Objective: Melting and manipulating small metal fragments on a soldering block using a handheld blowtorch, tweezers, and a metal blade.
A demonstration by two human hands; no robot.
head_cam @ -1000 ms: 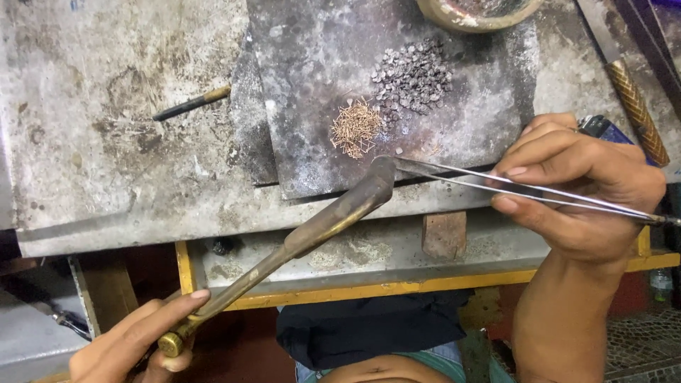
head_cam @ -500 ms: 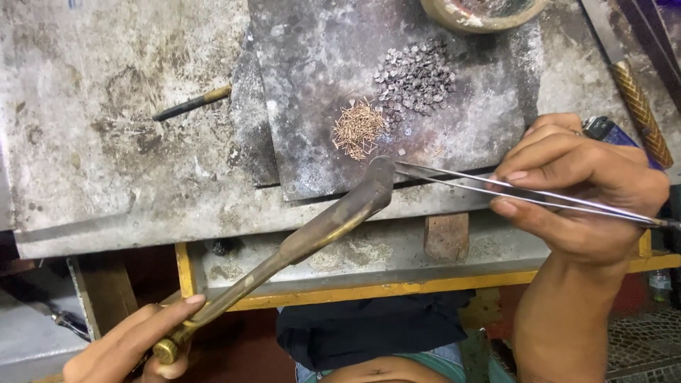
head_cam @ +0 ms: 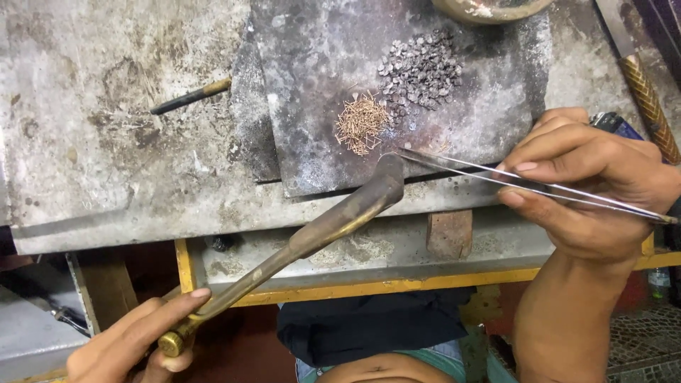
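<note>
My left hand point(head_cam: 135, 340) grips the lower end of a long brass torch point(head_cam: 319, 230) whose dark nozzle points up at the front edge of a grey slab point(head_cam: 319, 106). My right hand point(head_cam: 589, 188) pinches long steel tweezers point(head_cam: 489, 176); their tips reach left to the torch nozzle, just below a small heap of thin golden wire bits point(head_cam: 362, 124). A heap of small dark grey metal pieces point(head_cam: 420, 69) lies behind and to the right of the wire bits on the same slab.
The worn grey workbench point(head_cam: 106, 142) carries a dark stick tool with a brass end point(head_cam: 190, 96). A clay bowl point(head_cam: 489, 8) sits at the top edge. A patterned tool handle point(head_cam: 647, 96) lies at the far right. A yellow frame rail point(head_cam: 397, 285) runs under the bench.
The view has shifted slightly; torch, tweezers and both hands keep nearly the same pose.
</note>
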